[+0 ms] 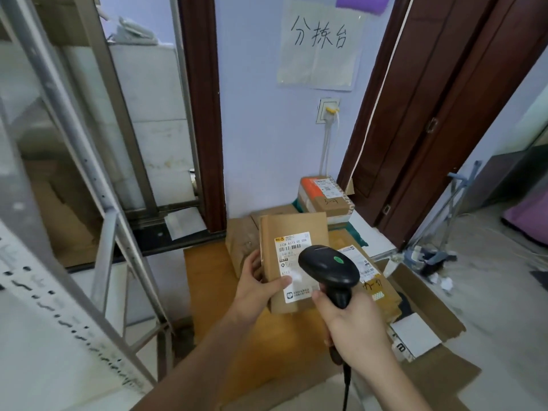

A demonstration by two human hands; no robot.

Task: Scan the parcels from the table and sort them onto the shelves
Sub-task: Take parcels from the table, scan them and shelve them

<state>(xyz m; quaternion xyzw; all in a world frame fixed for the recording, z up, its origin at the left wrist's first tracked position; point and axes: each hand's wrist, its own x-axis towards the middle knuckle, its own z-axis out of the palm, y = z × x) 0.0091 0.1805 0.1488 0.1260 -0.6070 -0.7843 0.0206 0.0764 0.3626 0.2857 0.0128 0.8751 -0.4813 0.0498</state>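
A brown parcel (292, 262) is held up over the middle of the table (207, 292), its white label (293, 256) facing the camera. The left hand (255, 289) grips its left edge, thumb across the front near the label and fingers curled behind. The right hand (353, 324) is wrapped round the handle of a black scanner (329, 269), whose head sits just in front of the label's right side; a green dot shows on top of the head and a dark cable (346, 387) hangs down from the handle. Behind the held parcel, further parcels lie on the tabletop: a plain brown one (240, 244) towards the left, a labelled one (376, 289) at the right edge, and a box with an orange band (324, 197) at the far right corner against the wall. A grey metal shelf frame (112, 232) stands to the left of the table. Flattened cardboard (427, 295) lies on the floor to the right. A paper sign (320, 43) with handwritten characters hangs on the wall above.
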